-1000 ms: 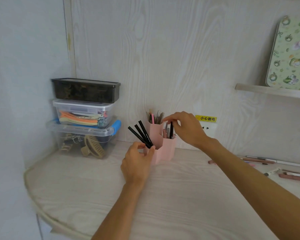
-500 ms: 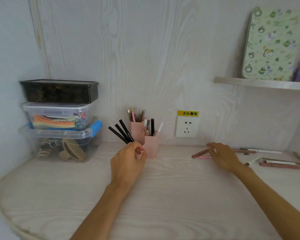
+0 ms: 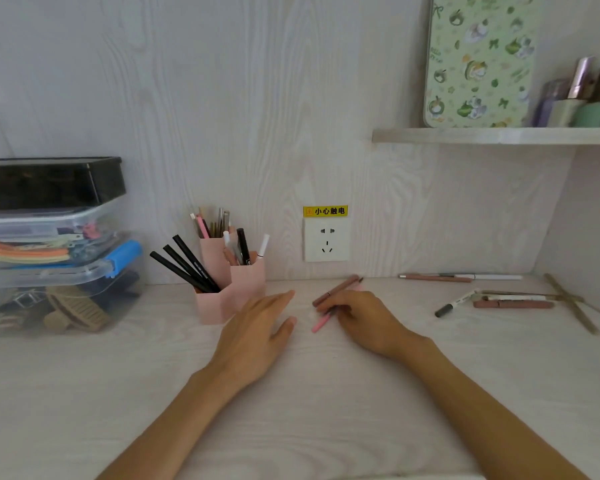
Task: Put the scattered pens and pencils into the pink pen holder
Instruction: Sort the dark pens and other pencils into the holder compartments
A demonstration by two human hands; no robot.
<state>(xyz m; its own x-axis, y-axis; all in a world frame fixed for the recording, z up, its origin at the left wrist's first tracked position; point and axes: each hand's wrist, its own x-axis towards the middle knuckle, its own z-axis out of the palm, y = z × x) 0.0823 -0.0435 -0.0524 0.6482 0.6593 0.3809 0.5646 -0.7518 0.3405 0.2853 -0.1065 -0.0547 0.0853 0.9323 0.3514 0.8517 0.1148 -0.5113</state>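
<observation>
The pink pen holder (image 3: 219, 303) stands on the desk near the back wall, with three black pens (image 3: 184, 265) leaning out of its front compartment and more pens upright behind. My left hand (image 3: 257, 330) hovers open just right of the holder and holds nothing. My right hand (image 3: 361, 320) is closed on a brown pencil (image 3: 336, 289) and a pink pen (image 3: 321, 323), low over the desk. Several more pens and pencils (image 3: 499, 299) lie scattered at the right, and a brown pencil (image 3: 433, 278) lies along the wall.
Stacked plastic storage boxes (image 3: 56, 244) stand at the left. A wall socket (image 3: 325, 240) with a yellow label sits behind the holder. A shelf (image 3: 492, 136) at upper right carries a green patterned case and small bottles. A side wall closes off the right end.
My left hand has let go of the black pens, which now rest in the holder. My right hand has closed on the brown pencil and pink pen and drawn them leftward.
</observation>
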